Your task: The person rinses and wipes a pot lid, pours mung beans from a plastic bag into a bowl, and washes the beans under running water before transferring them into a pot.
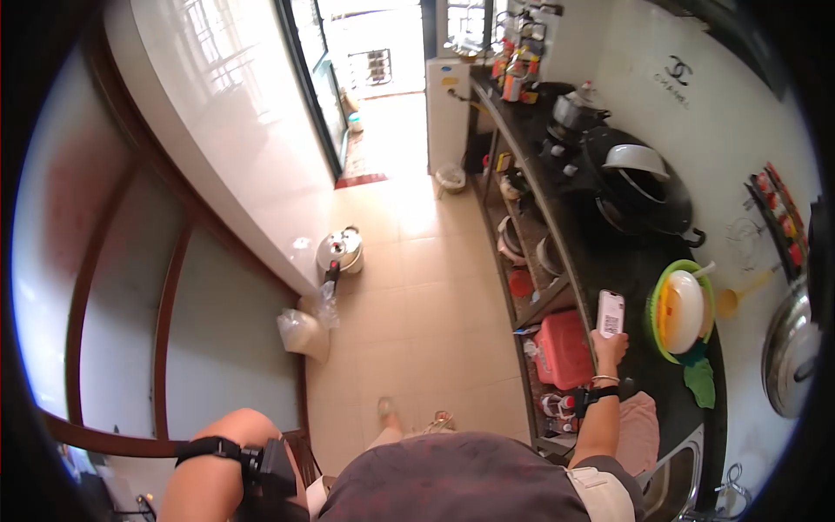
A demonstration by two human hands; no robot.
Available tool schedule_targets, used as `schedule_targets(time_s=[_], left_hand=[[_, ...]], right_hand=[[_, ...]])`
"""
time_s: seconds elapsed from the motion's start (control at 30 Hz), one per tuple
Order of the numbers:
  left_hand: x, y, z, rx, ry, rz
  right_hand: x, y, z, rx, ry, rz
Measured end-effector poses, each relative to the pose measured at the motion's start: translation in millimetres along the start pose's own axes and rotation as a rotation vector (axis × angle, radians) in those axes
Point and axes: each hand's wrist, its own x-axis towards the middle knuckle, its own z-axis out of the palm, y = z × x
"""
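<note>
My right hand (611,346) is closed round the lower end of a phone (611,313), whose lit screen shows a black and white square code. The phone is over the dark countertop (639,265), left of a green basket (654,320) holding a white oval dish (686,306). A bracelet and a black strap circle my right wrist and forearm. Of my left arm only the bent part with a black strap and device shows at the bottom left; my left hand is out of sight.
A wok (678,204) and a steel pot (576,111) stand farther along the counter. Below are shelves with a pink box (564,350). A sink (674,478) is at the lower right. A pressure cooker (340,250) and a white bag (303,332) stand on the floor by the left wall.
</note>
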Motion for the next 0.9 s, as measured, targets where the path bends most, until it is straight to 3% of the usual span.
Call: schedule_targets(time_s=[0.13, 0.2, 0.33, 0.37, 0.43, 0.47, 0.53, 0.57, 0.6, 0.63, 0.73, 0.8, 0.87, 0.9], left_hand=[[-68.9, 1.8, -47.5, -0.077, -0.137, -0.247], [-121.3, 13.4, -51.8, -0.006, 0.042, -0.530], [-240.9, 15.9, -73.6, 0.079, 0.738, -0.633], [-256.7, 22.8, -82.1, 0.079, 0.756, -0.628], [-278.9, 27.7, -110.4, 0.358, 1.034, -0.460], [-288.3, 24.3, -125.3, 0.322, 1.119, -0.227], [-294.2, 35.8, -161.5, 0.297, 1.142, -0.051], [-302.3, 47.3, -177.7, 0.313, 1.092, -0.047], [-311.7, 55.5, -196.6, 0.310, 1.105, -0.040], [-322.4, 62.3, -217.8, 0.263, 0.970, -0.005], [-351.3, 94.9, -237.9, 0.104, 1.061, -0.208], [-386.2, 94.3, -260.7, 0.089, 0.989, -0.094], [-416.7, 102.8, -279.2, 0.050, 1.006, -0.074], [-438.7, 103.4, -291.0, -0.094, 0.842, 0.016]], right_hand=[[20.6, -10.0, 12.6, -0.027, -0.102, 0.009], [34.5, -9.1, 22.2, -0.098, -0.113, 0.030], [39.2, -32.9, 12.6, -0.249, -0.122, 0.129], [39.1, -36.6, 9.5, -0.211, -0.168, 0.123], [51.6, -27.9, 15.6, -0.106, -0.285, 0.080], [68.6, -10.2, 24.3, -0.048, -0.359, 0.039], [81.9, 14.9, 36.3, 0.022, -0.392, 0.043], [63.9, -11.9, 32.0, 0.003, -0.392, 0.037], [15.3, -64.4, 16.6, -0.258, -0.138, 0.179], [-23.8, -115.6, 8.5, -0.505, 0.122, 0.323], [-72.9, -202.7, 32.0, -0.529, 0.255, 0.066], [-86.1, -222.3, 92.1, -0.646, 0.253, -0.174], [-113.8, -275.3, 130.1, -0.699, -0.073, -0.285], [-116.4, -284.6, 164.3, -0.633, -0.137, -0.334]])
